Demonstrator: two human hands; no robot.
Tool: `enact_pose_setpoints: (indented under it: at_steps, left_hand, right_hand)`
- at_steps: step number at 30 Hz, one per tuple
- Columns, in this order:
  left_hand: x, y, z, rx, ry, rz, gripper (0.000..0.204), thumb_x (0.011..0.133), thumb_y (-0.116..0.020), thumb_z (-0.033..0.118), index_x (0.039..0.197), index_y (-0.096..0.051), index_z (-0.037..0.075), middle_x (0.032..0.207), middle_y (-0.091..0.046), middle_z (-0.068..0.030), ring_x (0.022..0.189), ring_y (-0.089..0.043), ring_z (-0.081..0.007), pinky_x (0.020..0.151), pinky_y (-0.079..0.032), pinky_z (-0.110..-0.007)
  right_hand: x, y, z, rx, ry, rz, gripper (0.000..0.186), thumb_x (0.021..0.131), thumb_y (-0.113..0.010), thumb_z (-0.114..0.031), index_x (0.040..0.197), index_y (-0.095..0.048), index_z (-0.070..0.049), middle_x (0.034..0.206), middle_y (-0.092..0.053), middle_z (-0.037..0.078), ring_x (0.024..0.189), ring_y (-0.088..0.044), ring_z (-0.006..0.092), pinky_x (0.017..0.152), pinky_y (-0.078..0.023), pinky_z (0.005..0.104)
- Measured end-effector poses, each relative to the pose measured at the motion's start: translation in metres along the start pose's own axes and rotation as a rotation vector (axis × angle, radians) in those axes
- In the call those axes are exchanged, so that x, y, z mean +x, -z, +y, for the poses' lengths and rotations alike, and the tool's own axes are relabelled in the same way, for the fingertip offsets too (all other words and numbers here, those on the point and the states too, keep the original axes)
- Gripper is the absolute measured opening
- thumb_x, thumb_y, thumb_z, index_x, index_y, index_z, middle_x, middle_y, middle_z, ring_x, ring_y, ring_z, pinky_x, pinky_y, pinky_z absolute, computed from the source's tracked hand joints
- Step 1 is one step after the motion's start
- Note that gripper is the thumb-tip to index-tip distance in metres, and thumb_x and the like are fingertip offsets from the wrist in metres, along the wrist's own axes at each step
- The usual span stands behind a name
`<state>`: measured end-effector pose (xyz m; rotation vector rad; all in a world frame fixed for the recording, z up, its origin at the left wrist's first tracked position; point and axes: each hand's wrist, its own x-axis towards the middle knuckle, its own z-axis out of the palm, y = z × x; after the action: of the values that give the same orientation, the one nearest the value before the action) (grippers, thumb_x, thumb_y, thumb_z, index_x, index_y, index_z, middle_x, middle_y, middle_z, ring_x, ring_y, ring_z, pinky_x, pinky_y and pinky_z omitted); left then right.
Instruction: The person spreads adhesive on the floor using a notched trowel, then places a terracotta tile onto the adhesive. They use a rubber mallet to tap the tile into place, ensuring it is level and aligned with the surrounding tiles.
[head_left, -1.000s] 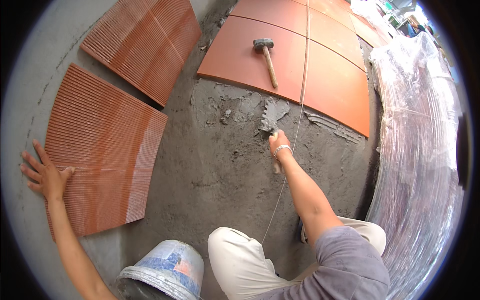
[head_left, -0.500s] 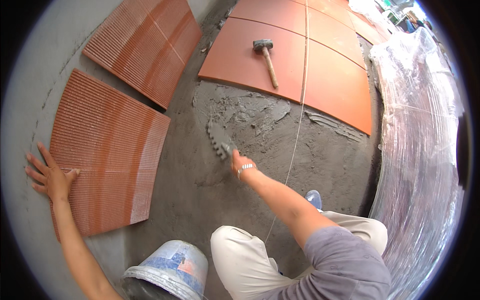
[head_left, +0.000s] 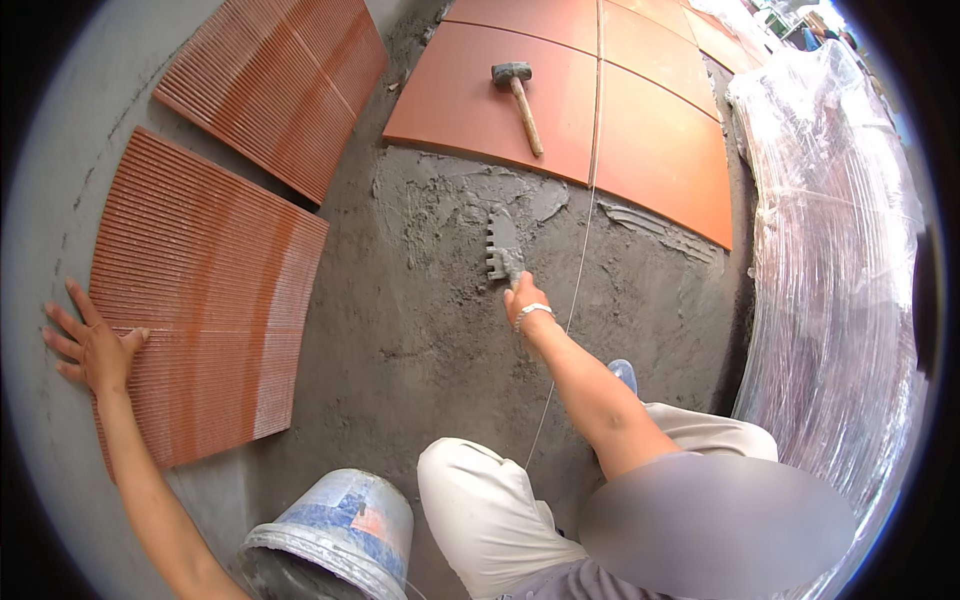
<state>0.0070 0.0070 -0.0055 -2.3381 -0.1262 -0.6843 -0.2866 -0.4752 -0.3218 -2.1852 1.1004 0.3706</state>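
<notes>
Right hand (head_left: 523, 297), centre of the frame: fingers closed around the handle of a notched trowel (head_left: 506, 243), its toothed edge turned left, blade over the grey mortar (head_left: 430, 205). Left hand (head_left: 104, 357), left edge of the frame: fingers spread wide over the grey wall (head_left: 50, 220), thumb lying over the left edge of a ribbed red tile (head_left: 205, 300).

Second ribbed tile (head_left: 285, 85), upper left, leaning just above the first, a narrow gap between. Smooth orange tiles (head_left: 655, 130), top centre to upper right, laid in rows. Mallet (head_left: 524, 110), dark head, wooden handle, lying on one of these. String (head_left: 562, 365), thin, running from the tile joint down to the knee. Bucket (head_left: 345, 520), bottom left, tilted, smeared blue and white. Stack in clear plastic wrap (head_left: 830, 270), right side.
</notes>
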Motion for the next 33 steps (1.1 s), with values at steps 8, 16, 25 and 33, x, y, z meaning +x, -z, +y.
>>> enact_pose_setpoints:
  at_steps: [8, 16, 25, 33]
  left_hand:
    - [0.002, 0.003, 0.003, 0.033, 0.011, -0.04, 0.131, 0.064, -0.09, 0.041, 0.156, 0.003, 0.034, 0.162, 0.0, -0.0196, 0.145, -0.005, -0.0505, 0.106, -0.025, -0.073]
    - [0.002, 0.002, 0.001, 0.061, -0.001, -0.019, 0.128, 0.064, -0.088, 0.044, 0.156, 0.0, 0.034, 0.161, -0.002, -0.0197, 0.144, -0.007, -0.0515, 0.104, -0.026, -0.073]
    - [0.008, -0.007, 0.002, 0.186, 0.024, -0.056, 0.122, 0.066, -0.087, 0.047, 0.155, -0.004, 0.039, 0.161, -0.004, -0.0185, 0.143, -0.01, -0.051, 0.102, -0.026, -0.074]
    - [0.009, -0.009, 0.003, 0.198, 0.015, -0.016, 0.118, 0.068, -0.085, 0.049, 0.155, -0.007, 0.038, 0.16, -0.011, -0.0215, 0.141, -0.011, -0.0547, 0.102, -0.023, -0.074]
  right_hand:
    - [-0.089, -0.044, 0.009, -0.167, -0.025, -0.374, 0.027, 0.096, -0.041, -0.019, 0.117, -0.041, -0.002, 0.111, -0.064, 0.033, 0.108, -0.062, 0.0478, 0.094, -0.047, 0.0542]
    - [-0.141, -0.058, 0.023, -0.28, 0.065, -0.508, 0.026, 0.099, -0.035, -0.017, 0.119, -0.041, -0.002, 0.114, -0.063, 0.031, 0.107, -0.062, 0.0468, 0.091, -0.05, 0.0517]
    - [-0.16, -0.053, 0.03, -0.312, 0.241, -0.672, 0.029, 0.094, -0.046, -0.021, 0.117, -0.042, -0.003, 0.107, -0.064, 0.031, 0.1, -0.064, 0.0455, 0.086, -0.051, 0.0503]
    - [-0.096, -0.034, 0.035, 0.066, 0.062, -0.041, 0.039, 0.087, -0.06, -0.025, 0.117, -0.044, -0.004, 0.096, -0.065, 0.032, 0.092, -0.064, 0.05, 0.081, -0.05, 0.0537]
